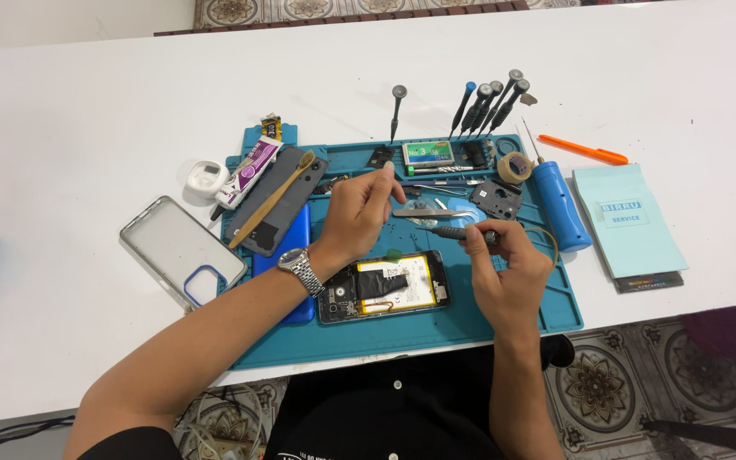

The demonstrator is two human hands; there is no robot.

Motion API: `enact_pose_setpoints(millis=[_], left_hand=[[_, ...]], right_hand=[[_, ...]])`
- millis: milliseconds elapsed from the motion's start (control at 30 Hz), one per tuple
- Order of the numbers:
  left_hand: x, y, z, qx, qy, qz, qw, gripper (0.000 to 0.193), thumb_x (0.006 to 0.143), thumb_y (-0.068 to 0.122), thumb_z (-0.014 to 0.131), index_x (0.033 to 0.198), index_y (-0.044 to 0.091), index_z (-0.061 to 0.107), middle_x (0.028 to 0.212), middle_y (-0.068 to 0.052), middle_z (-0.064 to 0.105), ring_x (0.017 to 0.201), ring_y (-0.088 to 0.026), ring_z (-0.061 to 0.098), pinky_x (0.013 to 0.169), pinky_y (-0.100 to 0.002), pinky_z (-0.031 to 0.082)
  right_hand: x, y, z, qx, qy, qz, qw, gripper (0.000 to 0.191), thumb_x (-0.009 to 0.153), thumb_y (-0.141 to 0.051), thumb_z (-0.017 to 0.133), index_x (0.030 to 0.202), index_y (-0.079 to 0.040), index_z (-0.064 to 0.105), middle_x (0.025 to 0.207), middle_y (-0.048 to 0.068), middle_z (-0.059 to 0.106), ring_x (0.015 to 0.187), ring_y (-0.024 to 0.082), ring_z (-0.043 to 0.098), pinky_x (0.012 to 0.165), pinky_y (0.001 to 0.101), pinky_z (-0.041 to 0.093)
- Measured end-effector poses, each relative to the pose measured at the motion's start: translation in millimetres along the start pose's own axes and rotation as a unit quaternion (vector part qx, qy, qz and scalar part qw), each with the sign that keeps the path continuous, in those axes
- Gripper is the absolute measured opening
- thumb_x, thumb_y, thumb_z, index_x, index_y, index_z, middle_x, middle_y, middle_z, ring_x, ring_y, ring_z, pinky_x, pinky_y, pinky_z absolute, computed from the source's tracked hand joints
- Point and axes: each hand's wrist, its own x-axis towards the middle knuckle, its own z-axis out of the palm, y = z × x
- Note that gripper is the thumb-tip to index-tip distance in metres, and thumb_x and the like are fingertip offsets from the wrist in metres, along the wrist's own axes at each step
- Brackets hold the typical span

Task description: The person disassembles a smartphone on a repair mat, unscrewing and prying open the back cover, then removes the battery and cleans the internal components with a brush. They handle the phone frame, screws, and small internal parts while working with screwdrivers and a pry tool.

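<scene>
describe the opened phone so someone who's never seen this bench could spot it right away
Start at the teal work mat in the middle of the white table. Near its front edge, between the left hand and right hand, lies the opened phone. Unlike the closed blue phone to its left, its back is off, showing a yellow-edged battery and black tape.

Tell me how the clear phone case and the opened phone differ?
The clear case lies on the bare white table, left of the mat; the opened phone lies on the blue mat between the hands. The clear case is an empty, see-through shell; the opened phone shows a battery and circuit parts. The clear case lies slanted; the opened phone lies nearly level. Both are flat, phone-shaped rectangles.
</scene>
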Motion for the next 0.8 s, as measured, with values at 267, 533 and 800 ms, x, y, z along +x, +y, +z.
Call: enact_pose_setpoints(millis=[267,533,800], left_hand=[[0.8,-1.1,-0.1,0.017,-0.009,-0.004,1.000,0.059,0.109,0.043,0.040,0.076,0.005,0.072,0.048,0.001,0.053,0.046,-0.005,0.053,0.047,-0.025,0.041],[1.1,-1.4,0.2,0.021,-0.012,-0.002,1.000,0.059,0.108,0.043,0.040,0.076,0.006,0.072,0.048,0.001,0.053,0.045,-0.005,0.052,0.046,-0.025,0.040],[1.4,-0.5,0.3,0.022,-0.011,-0.007,1.000,0.060,0.108,0.044,0.040,0.075,0.006,0.072,0.047,0.001,0.053,0.045,-0.005,0.051,0.046,-0.025,0.039]], right_hand=[[-1.3,1.7,-0.3,-0.016,0.000,0.003,1.000,0.014,0.100,-0.010,0.072,0.101,0.003,0.068,0.081,0.010,0.075,0.076,0.014,0.076,0.060,0.0222,0.055],[-2.8,3.8,-1.3,0.039,-0.016,-0.002,0.999,0.013,0.101,-0.010,0.071,0.102,0.002,0.067,0.087,0.009,0.075,0.083,0.013,0.076,0.072,0.0232,0.059],[-1.3,-0.7,0.1,-0.069,-0.068,-0.005,0.995,0.012,0.091,-0.010,0.078,0.096,-0.001,0.072,0.077,0.007,0.074,0.070,0.014,0.074,0.060,0.0254,0.054]])
